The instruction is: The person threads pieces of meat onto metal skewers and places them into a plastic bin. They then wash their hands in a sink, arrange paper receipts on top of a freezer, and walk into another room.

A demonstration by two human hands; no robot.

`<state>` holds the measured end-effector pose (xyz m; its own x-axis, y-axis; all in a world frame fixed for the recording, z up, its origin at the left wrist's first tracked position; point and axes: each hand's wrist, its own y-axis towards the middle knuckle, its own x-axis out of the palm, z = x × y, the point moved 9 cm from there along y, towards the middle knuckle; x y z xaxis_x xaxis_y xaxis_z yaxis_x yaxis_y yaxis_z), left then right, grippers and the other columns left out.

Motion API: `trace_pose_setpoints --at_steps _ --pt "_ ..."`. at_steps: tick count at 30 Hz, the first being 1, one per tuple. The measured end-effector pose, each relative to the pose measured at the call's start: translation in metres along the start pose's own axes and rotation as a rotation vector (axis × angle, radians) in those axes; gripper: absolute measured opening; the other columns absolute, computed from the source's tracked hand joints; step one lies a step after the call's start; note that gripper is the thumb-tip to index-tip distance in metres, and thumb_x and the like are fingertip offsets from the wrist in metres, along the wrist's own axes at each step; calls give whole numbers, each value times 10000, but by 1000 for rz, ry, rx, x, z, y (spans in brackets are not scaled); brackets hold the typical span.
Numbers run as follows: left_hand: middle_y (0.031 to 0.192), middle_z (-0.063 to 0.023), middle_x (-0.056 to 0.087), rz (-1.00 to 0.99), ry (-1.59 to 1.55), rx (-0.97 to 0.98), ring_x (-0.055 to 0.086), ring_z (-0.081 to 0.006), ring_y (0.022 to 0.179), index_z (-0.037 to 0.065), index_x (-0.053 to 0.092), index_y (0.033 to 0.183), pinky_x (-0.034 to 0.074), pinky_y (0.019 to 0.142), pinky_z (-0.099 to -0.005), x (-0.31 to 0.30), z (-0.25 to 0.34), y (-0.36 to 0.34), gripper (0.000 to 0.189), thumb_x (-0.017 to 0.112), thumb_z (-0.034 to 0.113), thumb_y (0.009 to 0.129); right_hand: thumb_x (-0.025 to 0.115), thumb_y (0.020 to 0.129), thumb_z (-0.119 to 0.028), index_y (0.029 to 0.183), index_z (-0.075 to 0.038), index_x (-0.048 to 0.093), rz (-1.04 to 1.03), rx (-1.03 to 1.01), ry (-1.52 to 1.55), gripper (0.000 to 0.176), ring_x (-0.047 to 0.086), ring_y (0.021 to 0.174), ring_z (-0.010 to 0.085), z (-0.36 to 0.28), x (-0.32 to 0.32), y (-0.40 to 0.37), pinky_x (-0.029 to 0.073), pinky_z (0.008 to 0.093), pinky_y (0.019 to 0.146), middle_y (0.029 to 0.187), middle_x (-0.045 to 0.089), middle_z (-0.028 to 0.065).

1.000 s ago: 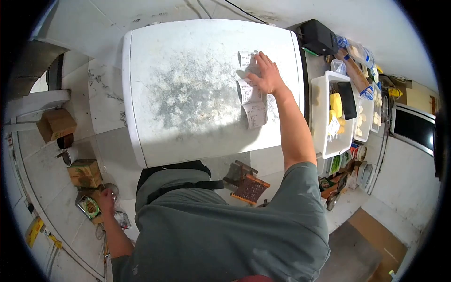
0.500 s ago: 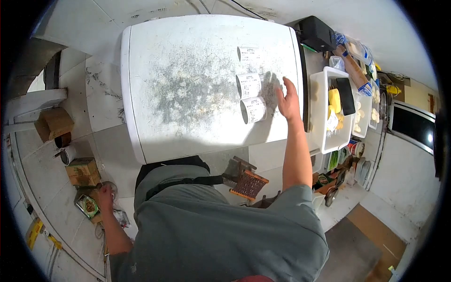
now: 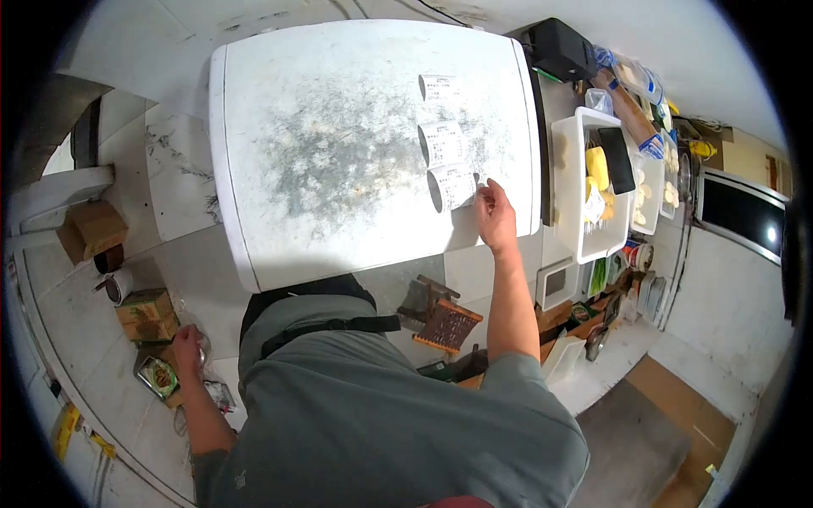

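Observation:
On the worn white tabletop (image 3: 339,229), three curled printed paper slips, like receipts, lie in a column: a top receipt (image 3: 439,87), a middle receipt (image 3: 443,143) and a lower receipt (image 3: 456,186). My right hand (image 3: 498,218) is at the right edge of the lower one, its thumb and fingertips pinched together there. Off to the left, below table height, my left hand (image 3: 187,349) hangs with curled fingers beside a clear, shiny item that I cannot make out. What that hand holds, if anything, is hidden.
Right of the table stands a white bin (image 3: 579,237) holding yellow items and a black flat object (image 3: 617,161). A black box-shaped device (image 3: 561,51) is at the far right corner. A small brown woven-seat stool (image 3: 449,326) sits below the front edge. Cardboard boxes (image 3: 146,316) are at left.
My right hand has moved down and left from beside the receipts, its spread fingers drawing together at the lower receipt's edge. The view has shifted slightly. My left hand has hardly moved.

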<state>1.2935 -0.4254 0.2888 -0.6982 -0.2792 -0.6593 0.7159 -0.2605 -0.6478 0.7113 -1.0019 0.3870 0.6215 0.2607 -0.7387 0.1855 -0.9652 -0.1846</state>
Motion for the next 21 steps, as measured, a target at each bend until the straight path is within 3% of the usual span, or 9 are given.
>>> trace_pose_setpoints --at_steps 6,9,12,15,18,21 --pt "857 -51 639 -38 -54 -89 557 -130 717 -13 634 1039 427 632 -269 -4 6 -12 305 588 262 916 622 864 -108 1262 51 511 90 -17 -64 443 631 953 278 -22 -6 -5 506 355 837 1108 626 194" --pt "873 -64 641 2 -85 -92 577 -137 744 -18 631 1038 440 652 -270 -8 3 -20 300 583 253 919 636 838 -106 1225 49 532 254 -98 -197 430 588 1024 326 -47 -16 -10 478 393 895 1169 584 207" --pt "893 -79 648 -75 -43 18 607 -150 785 -24 630 1031 465 682 -276 -5 -31 -4 300 585 249 915 642 826 -95 1201 33 549 340 -242 -319 407 538 1081 372 -75 -2 -19 440 430 941 1200 552 219" --pt "909 -101 660 44 54 -100 623 -166 765 -44 631 1029 491 684 -294 -20 25 -46 318 597 246 903 673 800 -77 1202 21 550 297 -410 -341 431 517 1106 374 -125 37 -44 422 433 954 1206 542 212" --pt "890 -115 664 78 -263 -90 619 -170 717 -62 630 1032 491 663 -307 -21 -73 -10 348 621 253 883 688 793 -71 1209 16 547 153 -494 -177 447 508 1117 362 -181 100 -70 417 418 963 1209 536 195" --pt "874 -113 662 88 -321 -254 624 -174 727 -61 633 1027 489 667 -306 -35 -100 -17 365 637 266 866 685 800 -79 1223 12 532 5 -563 -130 459 495 1136 366 -231 168 -100 416 428 963 1228 520 200"
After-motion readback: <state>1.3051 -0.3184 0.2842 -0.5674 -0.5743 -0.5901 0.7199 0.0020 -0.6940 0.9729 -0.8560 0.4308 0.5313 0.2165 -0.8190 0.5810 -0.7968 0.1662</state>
